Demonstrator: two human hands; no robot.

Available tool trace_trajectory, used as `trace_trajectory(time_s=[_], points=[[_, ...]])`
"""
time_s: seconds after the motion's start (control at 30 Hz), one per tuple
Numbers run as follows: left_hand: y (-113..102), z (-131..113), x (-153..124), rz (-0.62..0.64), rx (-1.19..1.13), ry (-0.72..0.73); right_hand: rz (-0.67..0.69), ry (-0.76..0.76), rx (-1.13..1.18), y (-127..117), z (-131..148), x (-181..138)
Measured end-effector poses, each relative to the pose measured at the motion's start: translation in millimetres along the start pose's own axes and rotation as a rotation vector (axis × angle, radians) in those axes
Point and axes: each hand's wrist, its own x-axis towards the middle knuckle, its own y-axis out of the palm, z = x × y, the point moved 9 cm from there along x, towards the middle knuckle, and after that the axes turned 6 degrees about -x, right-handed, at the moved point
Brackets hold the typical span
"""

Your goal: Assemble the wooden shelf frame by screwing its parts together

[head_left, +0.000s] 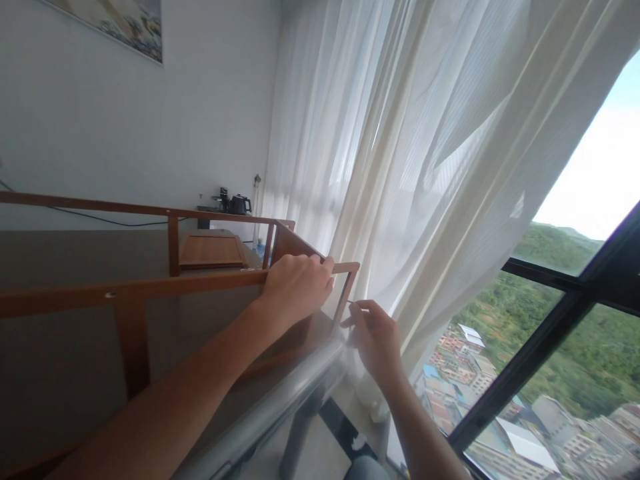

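Observation:
My left hand [296, 287] is closed over the top rail of a brown wooden frame [150, 288], near its right corner. My right hand [374, 337] is just right of that corner, below the rail, fingers pinched together on something thin and small that I cannot make out. A sheer white curtain [425, 167] hangs directly behind and beside the right hand.
The frame stands on a dark table [60, 360] with a pale front edge. A wooden panel [213, 250] lies further back, and a black kettle [240, 204] sits by the wall. A dark window frame [545, 333] runs at right, with buildings and hills outside.

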Motion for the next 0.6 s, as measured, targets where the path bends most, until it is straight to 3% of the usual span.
trace_trajectory(time_s=[0.1, 0.2, 0.27, 0.33, 0.43, 0.6], points=[[-7.2, 7.1, -0.4, -0.058, -0.021, -0.020, 0.038, 0.047, 0.031, 5.1, -11.0, -11.4], [-22.5, 6.1, -5.6, -0.208, -0.060, 0.015, 0.071, 0.073, 0.030, 10.6, -23.0, -20.6], [-31.9, -6.2, -16.9, -0.331, -0.103, 0.129, 0.094, 0.091, 0.034, 15.2, -31.2, -25.0], [-28.1, -25.4, -34.7, -0.367, -0.131, 0.295, 0.108, 0.107, 0.048, 19.6, -38.0, -28.0], [7.7, -42.7, -64.0, -0.216, -0.169, 0.412, 0.110, 0.133, 0.085, 25.7, -45.8, -31.6], [94.5, -9.2, -103.7, 0.208, -0.152, 0.087, 0.107, 0.158, 0.166, 35.4, -54.5, -39.8]])
